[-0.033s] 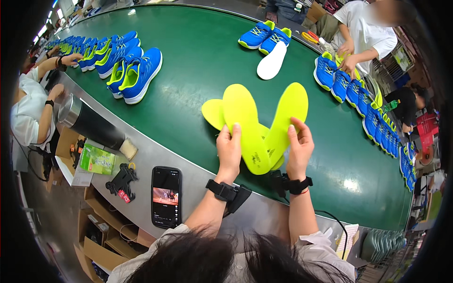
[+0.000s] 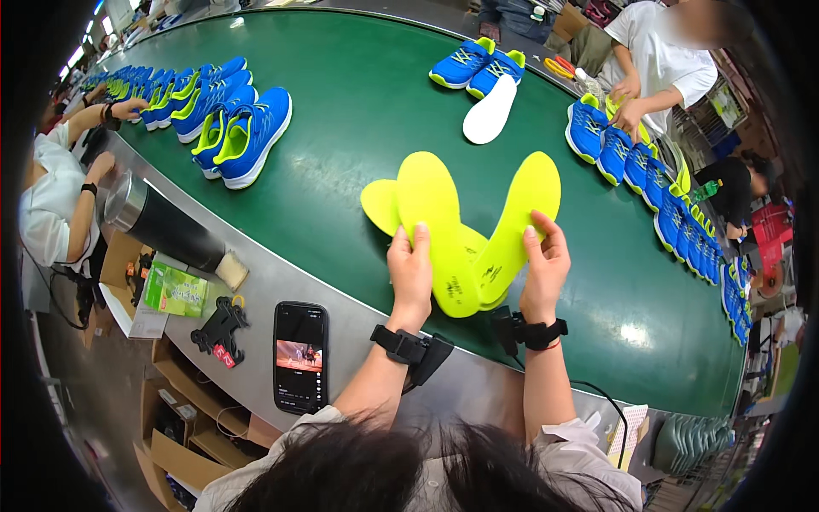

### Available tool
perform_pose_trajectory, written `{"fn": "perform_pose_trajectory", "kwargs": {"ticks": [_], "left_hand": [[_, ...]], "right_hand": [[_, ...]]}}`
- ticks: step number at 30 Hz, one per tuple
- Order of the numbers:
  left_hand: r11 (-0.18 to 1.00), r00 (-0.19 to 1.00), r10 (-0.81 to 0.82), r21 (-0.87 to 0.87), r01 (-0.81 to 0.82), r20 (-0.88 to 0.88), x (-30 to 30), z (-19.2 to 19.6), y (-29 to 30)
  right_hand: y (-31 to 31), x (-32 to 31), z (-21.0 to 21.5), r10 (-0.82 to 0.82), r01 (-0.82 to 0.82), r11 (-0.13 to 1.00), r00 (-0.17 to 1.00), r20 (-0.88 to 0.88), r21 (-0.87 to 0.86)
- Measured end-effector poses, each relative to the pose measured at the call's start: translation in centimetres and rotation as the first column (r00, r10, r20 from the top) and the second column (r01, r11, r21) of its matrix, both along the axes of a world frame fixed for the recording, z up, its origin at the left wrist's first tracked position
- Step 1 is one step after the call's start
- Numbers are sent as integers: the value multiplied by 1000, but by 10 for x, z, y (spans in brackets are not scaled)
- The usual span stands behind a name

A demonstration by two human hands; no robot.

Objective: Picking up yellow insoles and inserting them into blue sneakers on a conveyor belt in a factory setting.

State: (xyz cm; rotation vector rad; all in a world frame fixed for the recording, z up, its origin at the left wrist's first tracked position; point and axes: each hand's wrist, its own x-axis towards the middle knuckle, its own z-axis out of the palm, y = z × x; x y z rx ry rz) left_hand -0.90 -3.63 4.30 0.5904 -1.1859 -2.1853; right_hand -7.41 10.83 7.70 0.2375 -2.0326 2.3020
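Over the green table, my left hand is closed on a yellow-green insole, with the thumb on its face. My right hand pinches a second yellow-green insole at its outer edge. The two insoles meet at their printed heel ends and fan apart in a V. Behind the left one, part of another insole sticks out. How many are stacked there I cannot tell.
Blue shoes stand in rows on the green table at left and right. A white insole leans on a far pair. A phone and a dark flask lie on the metal edge. Co-workers' hands work nearby.
The two held insoles have spread slightly farther apart. The left one has shifted a little left, the right one a little right, with my right hand.
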Motion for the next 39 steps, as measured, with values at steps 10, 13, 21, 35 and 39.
{"fn": "perform_pose_trajectory", "kwargs": {"ticks": [10,13,21,35,39], "left_hand": [[972,1000,13,-233,-10,10,2,5,-1],[919,994,101,-380,-105,-30,-1,12,-1],[976,987,-70,-216,37,-147,2,17,-12],[988,999,-33,151,38,-34,7,21,-2],[988,998,-64,139,64,0,5,14,1]], "right_hand": [[8,-15,8,34,-36,994,999,-23,-103],[16,-37,11,134,-124,985,988,79,-123],[-41,-176,20,370,-359,734,923,105,576],[-136,-283,-7,600,-21,-175,790,123,984],[-112,-257,7,604,-6,-133,792,85,991]]}}
